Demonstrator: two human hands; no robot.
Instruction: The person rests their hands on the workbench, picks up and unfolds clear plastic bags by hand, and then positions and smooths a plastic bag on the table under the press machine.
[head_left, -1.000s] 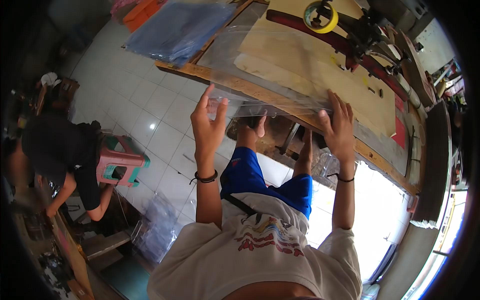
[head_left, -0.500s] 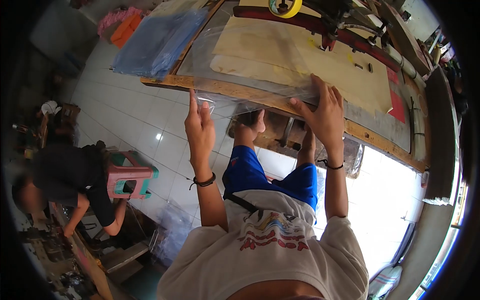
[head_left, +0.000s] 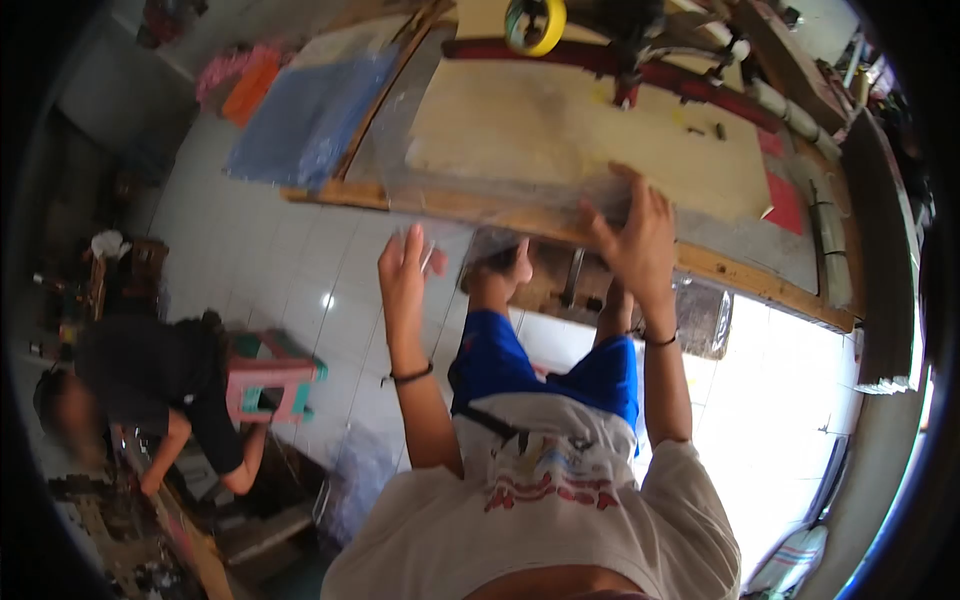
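Clear plastic sheet (head_left: pixel 490 192) is spread over the near left part of a wooden-edged surface (head_left: pixel 740 272), its front margin extended a little past the edge. White floor tiles (head_left: pixel 290 240) are seen below and to the left. Much of the surface is covered by pale yellowish board (head_left: pixel 680 165), partly seen through the plastic. At the far left, well apart from the sheet, a person in black (head_left: pixel 150 365) is seen bent forward. Across the back of the board, beyond the sheet, the way is crossed by a red bar (head_left: pixel 690 90). Bluish plastic sheets (head_left: pixel 310 120) are piled at the surface's left end, just beside the clear one. A pink and green stool (head_left: pixel 270 375) is placed near the person in black. A roll of yellow tape (head_left: pixel 558 28) is held near the bar's left end.

The right hand (head_left: pixel 640 240) is held open at the sheet's right side, back upward, thumb spread from the extended fingers. The left hand (head_left: pixel 403 285) is raised at the sheet's left front corner, fingers pointed forward; through blur, whether plastic is pinched there cannot be told
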